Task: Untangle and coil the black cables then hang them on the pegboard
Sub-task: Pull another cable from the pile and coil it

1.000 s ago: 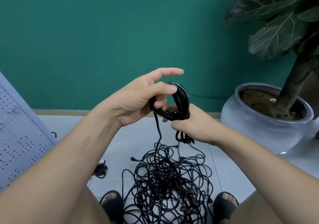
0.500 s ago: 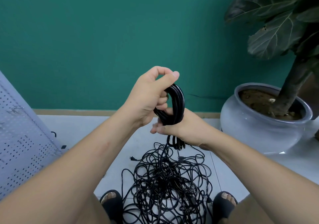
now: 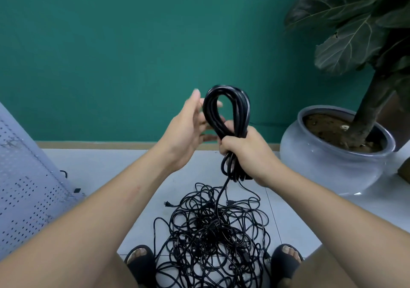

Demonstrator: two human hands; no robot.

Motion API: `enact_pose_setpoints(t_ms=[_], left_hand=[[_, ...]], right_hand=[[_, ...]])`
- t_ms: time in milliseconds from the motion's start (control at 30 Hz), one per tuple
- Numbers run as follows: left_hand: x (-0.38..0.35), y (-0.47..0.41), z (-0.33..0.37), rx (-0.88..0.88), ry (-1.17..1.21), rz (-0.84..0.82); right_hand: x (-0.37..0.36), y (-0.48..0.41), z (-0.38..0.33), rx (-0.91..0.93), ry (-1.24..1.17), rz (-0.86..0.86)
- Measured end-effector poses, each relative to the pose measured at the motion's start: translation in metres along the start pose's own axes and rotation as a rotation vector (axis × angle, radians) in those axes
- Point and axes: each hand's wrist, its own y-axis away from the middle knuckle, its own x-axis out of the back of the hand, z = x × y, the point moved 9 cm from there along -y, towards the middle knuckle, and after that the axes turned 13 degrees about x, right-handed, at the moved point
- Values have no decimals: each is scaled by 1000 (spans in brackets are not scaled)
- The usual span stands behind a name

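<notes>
Coil [image 3: 240,114] gripped in right hand [image 3: 244,152], left hand [image 3: 184,130] spread beside, tangle [image 3: 210,232] below, pegboard [image 3: 22,199] left, pot [image 3: 328,165] right

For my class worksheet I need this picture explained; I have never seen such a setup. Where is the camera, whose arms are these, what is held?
No machine: a person wears a camera on the head, looking down at their own arms. The right hand grips a coil of black cable; the left hand is open beside its loop. One strand runs down to a tangle on the floor between the feet. A pegboard stands left, a potted plant right.
</notes>
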Motion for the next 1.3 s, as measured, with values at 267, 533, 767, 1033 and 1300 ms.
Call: enact_pose_setpoints(t_ms=[267,533,767,1033,1300], left_hand=[[-44,11,-110,290,-602,-198],[-66,41,-144,372,-769,-296],[-64,53,-92,216,-891,-206],[-23,53,-2,-143,-600,78],[9,54,38,-323,-402,267]], right_hand=[[44,-7,-4,40,-89,231],[89,-8,-2,70,1,528],[106,-19,7,75,289,525],[68,-30,38,-4,486,121],[15,-4,18,30,101,-63]])
